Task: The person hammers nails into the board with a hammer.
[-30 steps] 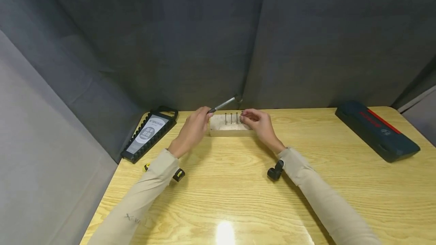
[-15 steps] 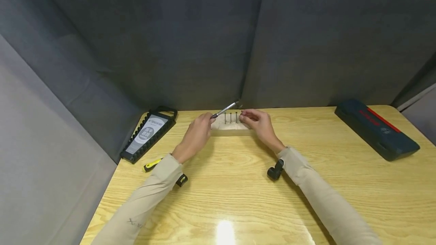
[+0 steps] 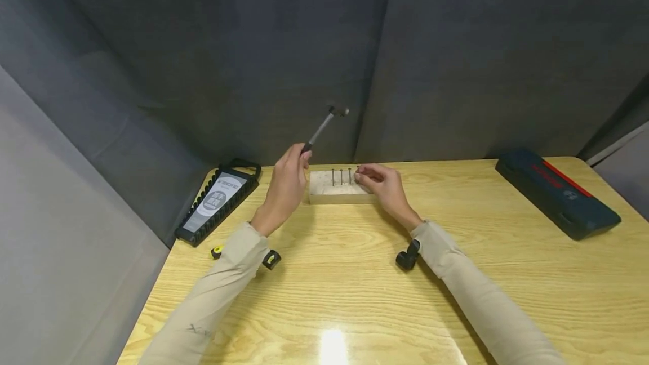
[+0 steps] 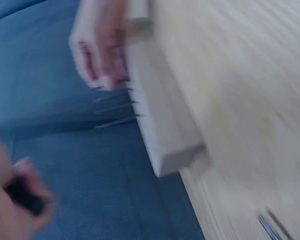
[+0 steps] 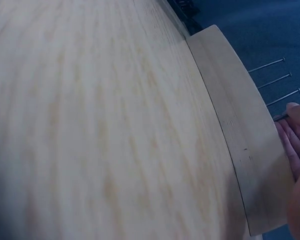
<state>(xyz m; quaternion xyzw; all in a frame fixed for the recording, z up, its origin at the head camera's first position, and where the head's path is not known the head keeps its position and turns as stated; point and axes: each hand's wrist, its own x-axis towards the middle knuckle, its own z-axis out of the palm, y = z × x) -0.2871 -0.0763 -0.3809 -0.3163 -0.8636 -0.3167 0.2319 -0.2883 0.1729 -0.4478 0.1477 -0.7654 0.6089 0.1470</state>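
My left hand (image 3: 286, 182) grips the dark handle of a hammer (image 3: 321, 128), raised with its head above and behind the block, against the curtain. A pale wooden block (image 3: 339, 199) lies near the table's back edge. Three nails (image 3: 342, 176) stand upright in a row in its top face. At the right end of that row, my right hand (image 3: 382, 185) pinches another nail (image 5: 280, 117) between thumb and fingers, close to the block's top. Most of this nail is hidden by the fingers. The left wrist view is blurred and shows the black handle end (image 4: 27, 197) inside my left fist.
A black wrench rack (image 3: 215, 199) with a printed label lies at the back left. A yellow-and-black tool (image 3: 217, 251) is partly under my left sleeve. At the right lies a dark blue case (image 3: 558, 193) with a red stripe. A dark curtain (image 3: 253, 61) hangs behind the table.
The hammer head dipped slightly toward the nails half a second ago, and now my left hand has lifted it up and to the left. My right hand stays at the pinched nail.
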